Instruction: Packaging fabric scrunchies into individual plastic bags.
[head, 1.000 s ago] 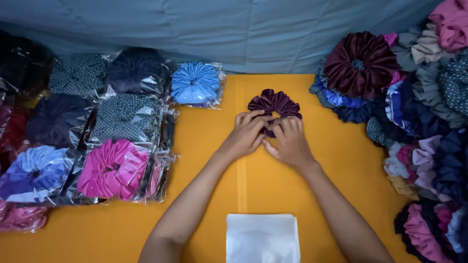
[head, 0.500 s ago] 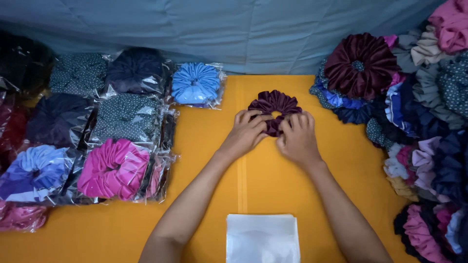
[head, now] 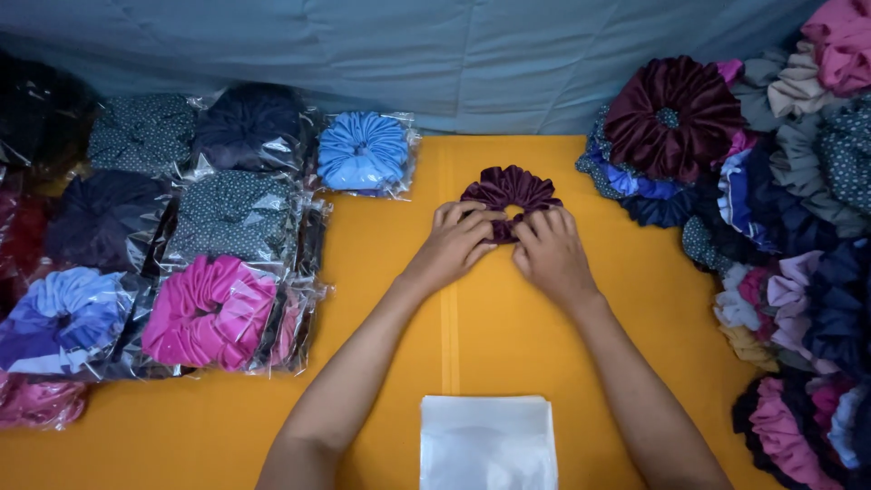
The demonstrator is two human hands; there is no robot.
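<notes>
A grey-blue cloth backdrop [head: 435, 54] hangs behind an orange table [head: 472, 336], which fills the middle of the view. On it, toward the far edge and a little right of centre, lies a dark purple scrunchie [head: 510, 188], flat, its ruffles fanned outward and its centre hole just visible between the fingertips.

Both hands meet at the near edge of that scrunchie. The left hand [head: 454, 245] comes in from the lower left, its fingers curled down and drawn close together onto the scrunchie's near-left rim. The right hand [head: 551, 254] sits just beside it, fingers likewise bent and bunched, their tips on the near-right rim. The two hands almost touch each other at the thumbs. The fingers cover the near part of the fabric, so whether they pinch it or only press it flat cannot quite be told; the far half of the scrunchie lies free beyond the fingertips.

Near the person, at the bottom edge, rests a stack of clear plastic bags [head: 488, 443]. To the left lie bagged scrunchies: a blue one [head: 363, 151], a bright pink one [head: 209, 310], and dark dotted ones [head: 231, 213]. On the right is a loose pile of scrunchies [head: 798, 272], topped by a large maroon one [head: 673, 118].
</notes>
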